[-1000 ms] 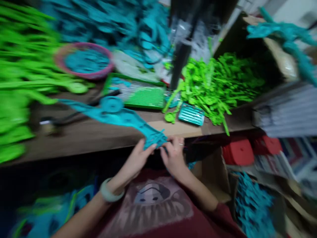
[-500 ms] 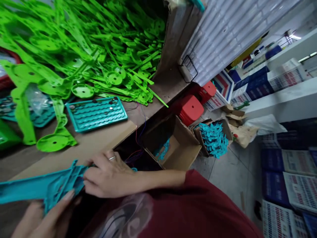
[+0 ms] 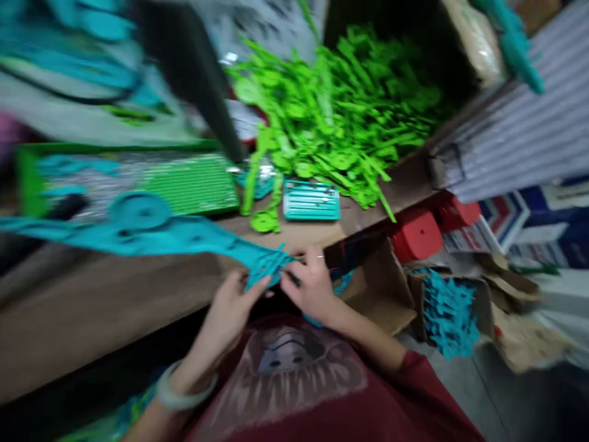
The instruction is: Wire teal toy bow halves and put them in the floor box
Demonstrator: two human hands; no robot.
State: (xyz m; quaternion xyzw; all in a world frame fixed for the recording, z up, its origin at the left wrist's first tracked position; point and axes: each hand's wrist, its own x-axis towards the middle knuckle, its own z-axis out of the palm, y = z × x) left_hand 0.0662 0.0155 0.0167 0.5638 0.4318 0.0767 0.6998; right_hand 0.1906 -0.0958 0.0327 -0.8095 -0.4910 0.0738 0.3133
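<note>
Both hands held the near end of a long teal plastic part at the front edge of the surface. The left hand pinched the ribbed end from below; the right hand pinched it from the side, fingers pressed onto the plastic. The frame was motion-blurred, so the exact finger contact appeared firm but could not be confirmed.

Risk: most of the part extended leftward across the surface, supported only at the gripped end. A twist could have swept it into the green tray or flexed the thin ribs. Its end overhung the edge; a slip would likely have dropped it toward the cardboard box below.

The wooden surface carried a heap of green parts and a small teal tray. On the floor stood red stools and a box of teal pieces.
</note>
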